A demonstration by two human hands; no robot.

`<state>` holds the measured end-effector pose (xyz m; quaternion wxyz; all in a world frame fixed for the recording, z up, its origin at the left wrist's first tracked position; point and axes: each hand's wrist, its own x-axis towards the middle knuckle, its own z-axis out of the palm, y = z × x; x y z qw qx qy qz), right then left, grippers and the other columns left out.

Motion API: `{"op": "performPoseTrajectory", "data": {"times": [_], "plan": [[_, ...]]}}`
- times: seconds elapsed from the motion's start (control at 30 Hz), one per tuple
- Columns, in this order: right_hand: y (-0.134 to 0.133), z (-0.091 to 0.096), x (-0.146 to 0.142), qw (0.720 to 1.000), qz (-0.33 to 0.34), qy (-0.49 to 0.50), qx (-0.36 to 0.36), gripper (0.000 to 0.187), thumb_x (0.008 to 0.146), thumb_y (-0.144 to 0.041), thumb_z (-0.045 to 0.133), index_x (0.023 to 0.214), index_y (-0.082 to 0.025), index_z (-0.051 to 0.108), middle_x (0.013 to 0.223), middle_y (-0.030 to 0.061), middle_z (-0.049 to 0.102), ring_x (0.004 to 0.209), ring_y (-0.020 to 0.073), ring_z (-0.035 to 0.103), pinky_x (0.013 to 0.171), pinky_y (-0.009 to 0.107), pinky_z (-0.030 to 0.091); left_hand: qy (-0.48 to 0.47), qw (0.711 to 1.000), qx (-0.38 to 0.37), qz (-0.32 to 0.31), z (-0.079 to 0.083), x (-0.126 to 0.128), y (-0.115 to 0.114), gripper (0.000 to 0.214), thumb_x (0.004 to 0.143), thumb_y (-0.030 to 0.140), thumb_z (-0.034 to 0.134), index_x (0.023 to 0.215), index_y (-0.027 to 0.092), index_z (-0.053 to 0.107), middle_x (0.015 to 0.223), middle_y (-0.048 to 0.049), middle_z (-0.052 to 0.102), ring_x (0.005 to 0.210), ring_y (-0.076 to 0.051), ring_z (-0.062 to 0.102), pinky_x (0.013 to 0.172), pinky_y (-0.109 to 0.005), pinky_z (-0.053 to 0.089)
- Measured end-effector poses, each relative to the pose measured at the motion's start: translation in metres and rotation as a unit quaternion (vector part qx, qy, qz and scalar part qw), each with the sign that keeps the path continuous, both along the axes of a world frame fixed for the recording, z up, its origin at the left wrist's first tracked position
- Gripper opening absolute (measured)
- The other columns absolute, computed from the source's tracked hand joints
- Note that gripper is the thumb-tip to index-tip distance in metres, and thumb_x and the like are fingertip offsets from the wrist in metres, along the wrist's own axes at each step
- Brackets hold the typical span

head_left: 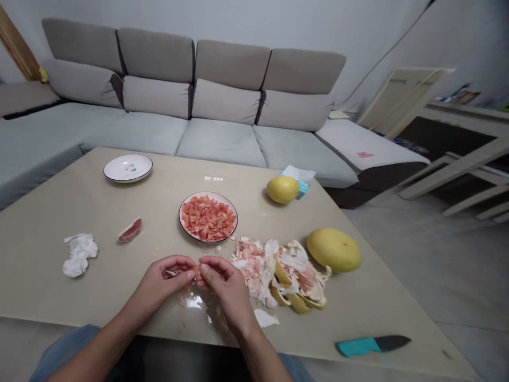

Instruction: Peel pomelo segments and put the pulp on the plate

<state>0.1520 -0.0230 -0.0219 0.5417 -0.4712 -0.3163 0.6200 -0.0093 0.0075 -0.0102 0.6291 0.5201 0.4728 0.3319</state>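
"Sofa point(222, 140) in the back, table point(47, 276) in front. What's your head camera showing?"

"My view has the left hand point(163, 284) and right hand point(225, 289) nearly closed, fingertips pinching a pink fruit piece point(194, 271) between them."

"What's done?"

"A plate point(234, 218) heaped with pink fruit bits point(207, 218), with a peel pile point(278, 278) near it."

"And left?"

"One peeled wedge point(130, 231) on the table, plus a big pomelo point(334, 250) and a small pomelo point(282, 189), both unpeeled."

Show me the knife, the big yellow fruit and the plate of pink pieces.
Knife point(358, 347), head view, teal handle.
Big yellow fruit point(334, 250), head view, middle of rind.
Plate point(180, 216), head view, left rim.
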Motion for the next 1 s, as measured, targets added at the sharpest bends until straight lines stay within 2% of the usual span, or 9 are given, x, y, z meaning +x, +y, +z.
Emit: {"op": "performPoseTrajectory", "data": {"times": [0.17,0.27,0.33,0.47,0.63,0.77,0.9,1.0], "plan": [[-0.001,0.004,0.0,0.993,0.001,-0.106,0.057,0.022,0.077,-0.037,0.074,0.092,-0.021,0.071,0.083,0.0038,0.073,0.075,0.0197,0.069,0.072,0.031,0.056,0.001,1.0,0.01,0.006,-0.007,0.0,0.0,0.031,0.071,0.035,0.077,0.097,0.019,0.07,0.082,-0.0051,0.074,0.077,-0.02,0.068,0.071,-0.028,0.051],[-0.002,0.005,0.0,0.969,-0.006,-0.216,0.121,0.013,0.081,-0.029,0.07,0.091,-0.022,0.073,0.09,0.0047,0.071,0.082,0.0197,0.067,0.074,0.03,0.054,0.052,0.997,0.055,0.023,-0.008,-0.001,0.0,0.027,0.072,0.035,0.075,0.093,0.018,0.072,0.083,-0.0049,0.073,0.077,-0.02,0.066,0.072,-0.029,0.052],[-0.003,0.006,0.002,0.951,0.006,-0.265,0.158,0.015,0.081,-0.024,0.069,0.095,-0.023,0.073,0.096,0.0054,0.07,0.086,0.0197,0.066,0.074,0.029,0.054,0.076,0.993,0.08,0.032,-0.008,-0.002,0.0,0.026,0.072,0.035,0.075,0.093,0.019,0.073,0.086,-0.0048,0.074,0.076,-0.02,0.066,0.072,-0.029,0.052],[-0.002,0.006,0.007,0.939,0.035,-0.294,0.177,0.018,0.082,-0.019,0.067,0.098,-0.024,0.073,0.097,0.0054,0.07,0.087,0.0196,0.067,0.072,0.029,0.055,0.095,0.988,0.12,0.033,-0.005,-0.002,-0.001,0.02,0.072,0.031,0.074,0.09,0.022,0.075,0.09,-0.0047,0.074,0.078,-0.019,0.066,0.073,-0.028,0.052],[-0.003,0.003,0.003,0.914,0.004,-0.341,0.219,0.014,0.082,-0.015,0.062,0.09,-0.023,0.07,0.088,0.0046,0.067,0.078,0.0174,0.065,0.065,0.027,0.056,0.12,0.979,0.159,0.04,-0.002,0.0,-0.004,0.013,0.075,0.026,0.07,0.087,0.022,0.075,0.09,-0.004,0.073,0.079,-0.019,0.065,0.074,-0.027,0.052],[-0.005,0.004,-0.003,0.898,-0.033,-0.358,0.253,0.014,0.081,-0.012,0.06,0.087,-0.023,0.067,0.085,0.004,0.065,0.076,0.0164,0.063,0.062,0.025,0.056,0.1,0.988,0.108,0.054,-0.003,0.001,-0.004,0.015,0.074,0.029,0.071,0.086,0.02,0.073,0.085,-0.0034,0.074,0.076,-0.018,0.066,0.072,-0.027,0.052],[-0.006,0.007,-0.009,0.912,-0.057,-0.332,0.234,0.011,0.079,-0.012,0.062,0.085,-0.021,0.066,0.084,0.0041,0.064,0.074,0.0158,0.063,0.061,0.024,0.055,0.037,0.998,0.039,0.044,-0.003,0.0,-0.002,0.019,0.073,0.033,0.074,0.085,0.019,0.071,0.08,-0.0028,0.073,0.075,-0.018,0.066,0.069,-0.025,0.051],[-0.005,0.005,-0.012,0.95,-0.06,-0.253,0.171,0.006,0.078,-0.018,0.065,0.084,-0.02,0.066,0.084,0.0042,0.065,0.073,0.0159,0.065,0.059,0.023,0.056,0.013,0.999,0.024,0.045,-0.003,0.0,-0.003,0.019,0.073,0.031,0.074,0.085,0.018,0.069,0.078,-0.0017,0.071,0.072,-0.016,0.065,0.067,-0.023,0.049]]}}
